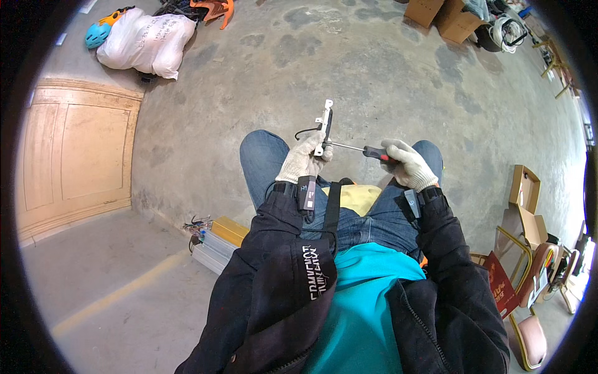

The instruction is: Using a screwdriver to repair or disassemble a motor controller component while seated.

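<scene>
My gloved left hand [305, 159] is closed round the lower end of a narrow white bracket [326, 121] with a dark strip along its right side. The bracket stands nearly upright above my left knee, and a short black cable [304, 132] curls out to its left. In my gloved right hand [408, 163] is a screwdriver [375, 153] with a black and red handle. Its metal shaft points left, and the tip meets the bracket's lower part; whether a screw sits there is too small to tell. A yellow piece [356, 198] lies between my thighs.
By my left side sit silver and gold metal boxes [215, 249] with loose wires. A wooden panel [81, 149] stands at the left, white sacks [149, 43] at the far left. Cardboard boxes [445, 22] are at the far right; an opened carton [526, 187] and chairs [529, 336] are nearer right.
</scene>
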Available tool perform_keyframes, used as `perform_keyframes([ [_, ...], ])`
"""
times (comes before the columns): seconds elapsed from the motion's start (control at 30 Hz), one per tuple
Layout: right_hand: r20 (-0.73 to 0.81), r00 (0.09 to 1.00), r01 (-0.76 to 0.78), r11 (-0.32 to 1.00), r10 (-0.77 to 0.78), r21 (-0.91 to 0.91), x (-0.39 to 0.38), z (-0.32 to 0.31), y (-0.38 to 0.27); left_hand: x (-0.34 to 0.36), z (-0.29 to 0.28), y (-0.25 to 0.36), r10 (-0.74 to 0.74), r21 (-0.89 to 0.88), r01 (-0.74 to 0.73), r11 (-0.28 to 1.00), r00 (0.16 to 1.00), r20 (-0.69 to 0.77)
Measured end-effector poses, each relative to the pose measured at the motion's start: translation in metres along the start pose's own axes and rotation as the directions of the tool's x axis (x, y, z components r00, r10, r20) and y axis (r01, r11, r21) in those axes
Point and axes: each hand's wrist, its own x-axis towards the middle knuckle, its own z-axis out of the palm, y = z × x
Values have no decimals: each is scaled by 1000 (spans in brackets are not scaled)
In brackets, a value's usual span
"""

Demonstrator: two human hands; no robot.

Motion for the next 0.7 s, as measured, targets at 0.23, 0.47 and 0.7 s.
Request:
perform_keyframes([
  [0.23, 22, 1000, -15, 994, 12, 109, 1, 1, 0, -1, 3, 0, -10, -9, 10, 1000, 1000, -27],
  [0.47, 22, 1000, -7, 995, 5, 100, 5, -9, 3, -1, 2, 0, 4, 23, -4, 1000, 1000, -3],
  [0.7, 30, 999, -14, 991, 10, 132, 5, -12, 3, 0, -1, -1, -17, -17, 17, 1000, 1000, -6],
])
